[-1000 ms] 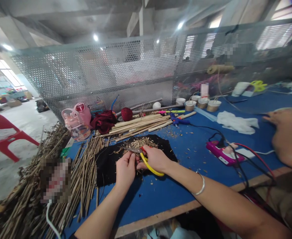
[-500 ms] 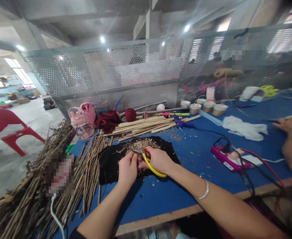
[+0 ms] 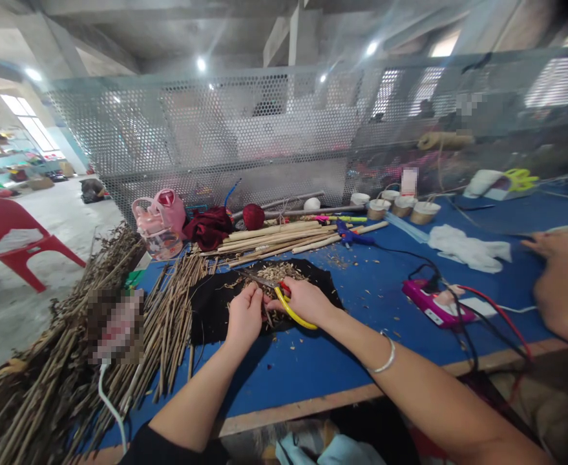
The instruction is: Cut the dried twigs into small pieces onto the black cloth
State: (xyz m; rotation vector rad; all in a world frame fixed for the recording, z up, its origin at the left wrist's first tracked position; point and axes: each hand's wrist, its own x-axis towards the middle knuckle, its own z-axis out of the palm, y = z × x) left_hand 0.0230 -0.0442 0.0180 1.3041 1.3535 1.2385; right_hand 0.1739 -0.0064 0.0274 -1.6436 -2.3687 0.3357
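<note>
My right hand (image 3: 303, 300) grips a pair of scissors (image 3: 289, 309) with yellow and red handles, their metal blades pointing left over the pile. Close beside the blades, my left hand (image 3: 245, 314) is closed in a pinch; what lies between its fingers is mostly hidden. Under both hands spreads a black cloth (image 3: 207, 323), with a heap of short, pale cut pieces (image 3: 286, 270) on it. Long thin dry stalks (image 3: 167, 329) lie just left of the cloth.
Leafy dried stems (image 3: 55, 361) and a charging phone (image 3: 119, 326) lie left. Behind are peeled sticks (image 3: 274, 237), a blue glue gun (image 3: 354, 236) and a pink bottle (image 3: 160, 226). Right are white gloves (image 3: 468, 248), a magenta power strip (image 3: 433, 305) and another person's arm (image 3: 565, 290).
My head view has shifted slightly. Both hands stay over the heap, now a little further apart, with a thin piece visible between them. The scissors remain in my right hand.
</note>
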